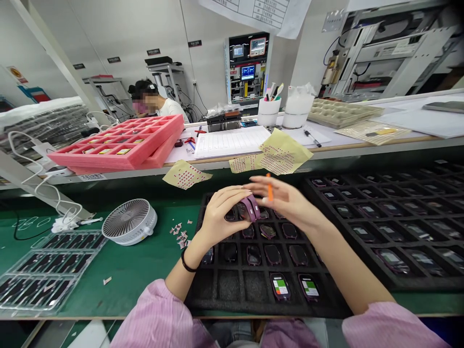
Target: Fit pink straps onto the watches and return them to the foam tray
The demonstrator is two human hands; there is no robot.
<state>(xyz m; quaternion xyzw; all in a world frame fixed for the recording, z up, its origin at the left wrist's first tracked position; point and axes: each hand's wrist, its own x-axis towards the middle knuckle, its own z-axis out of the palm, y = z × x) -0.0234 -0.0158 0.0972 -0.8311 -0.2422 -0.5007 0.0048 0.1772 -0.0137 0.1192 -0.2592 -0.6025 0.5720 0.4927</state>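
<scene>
Purple watch cases (250, 209), looks like two stacked side by side, up in left hand (219, 212) above the black foam tray (250, 307); left grip closed around them, thumb below, fingers over the top, so the faces are mostly covered and the exact count is hard to confirm. Right hand (292, 203) just beside, fingers spread and motion-blurred; orange stick (269, 187) lies across its fingers, type unclear, can't tell whether the right grip is pinching it or where its ends sit. Both hands and forearms hide part of the tray's upper rows. Nearest row: two watches with lit screens (280, 286), on-screen text too small to read; rows above hold dark-screened watches. Second foam tray (435, 285) at right, filled with watches, cut off by the frame edge, glare on many faces. Green surface (126, 280) carries a white fan (129, 221), small pale scraps (181, 237) near the left forearm, and clear plastic trays (54, 270) of dark parts, details indistinct. Yellow label sheets (282, 152) hang over the shelf edge, print unreadable. Pink foam trays (155, 145) up on the shelf at left, pocket contents partly hidden. Hanging paper (261, 14) cropped at top. Co-worker (174, 108) behind, lower body blocked.
</scene>
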